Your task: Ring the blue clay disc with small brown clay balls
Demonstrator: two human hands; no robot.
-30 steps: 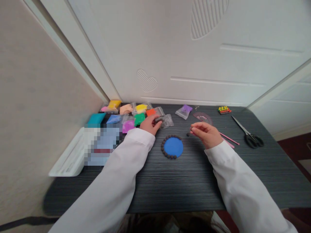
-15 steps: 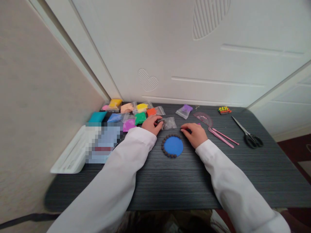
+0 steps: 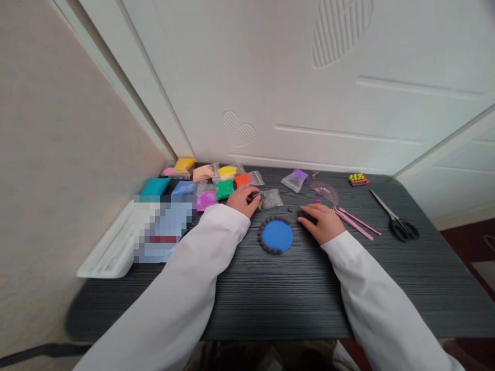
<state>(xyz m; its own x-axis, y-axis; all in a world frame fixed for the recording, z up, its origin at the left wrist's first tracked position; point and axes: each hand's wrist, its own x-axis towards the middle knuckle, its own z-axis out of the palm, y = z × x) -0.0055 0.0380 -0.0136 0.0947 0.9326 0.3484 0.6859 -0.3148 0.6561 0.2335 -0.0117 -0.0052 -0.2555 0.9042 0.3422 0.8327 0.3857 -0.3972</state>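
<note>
My left hand [image 3: 244, 200] is closed on the end of a small clear bag of dark clay [image 3: 270, 199], which lies on the table. A flat blue clay disc [image 3: 277, 236] lies just in front of me, its left side and parts of its top and bottom edged with small dark brown clay balls [image 3: 261, 238]. A small dark bit of clay [image 3: 290, 209] rests on the table above the disc. To the right of that bit is my right hand [image 3: 320, 221], low over the table, thumb and fingers apart with nothing visible between them.
Bags of coloured clay, such as a green one [image 3: 225, 190], crowd the back left beside a white tray [image 3: 110, 247]. A purple clay bag [image 3: 296, 179] and a protractor [image 3: 325, 191] lie behind. Pink tools [image 3: 356, 222] and black-handled scissors [image 3: 398, 221] are at right.
My right hand has moved right and its pinched fingers have spread. A small dark bit of clay now shows on the table where the fingertips were. My left hand stays at the bag.
</note>
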